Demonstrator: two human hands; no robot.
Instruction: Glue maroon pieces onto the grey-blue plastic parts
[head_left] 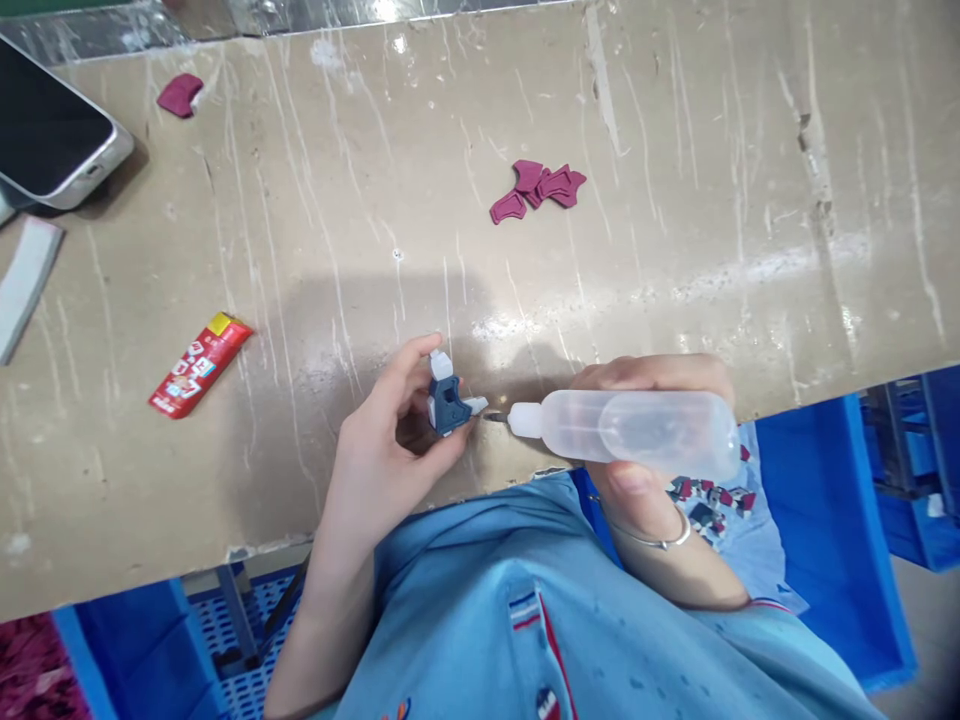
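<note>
Between the thumb and fingers of my left hand (386, 440) is a small dark blue plastic part (448, 405) with a white piece at its top and a pale tip pointing right. My right hand (649, 385) grips a translucent squeeze bottle (637, 432) lying sideways, its white cap and thin metal nozzle (495, 416) aimed left. The nozzle's end is at or just beside the pale tip; I cannot tell whether they touch. Farther up the table lies a small cluster of maroon plastic pieces (536, 187).
A single maroon piece (180, 95) and a phone (56, 130) lie at the table's upper left, with a red packet (201, 366) below. Blue bins (832, 530) stand under the near edge at right, one holding a bag of small parts (709, 505). Another blue bin (142, 650) stands at lower left.
</note>
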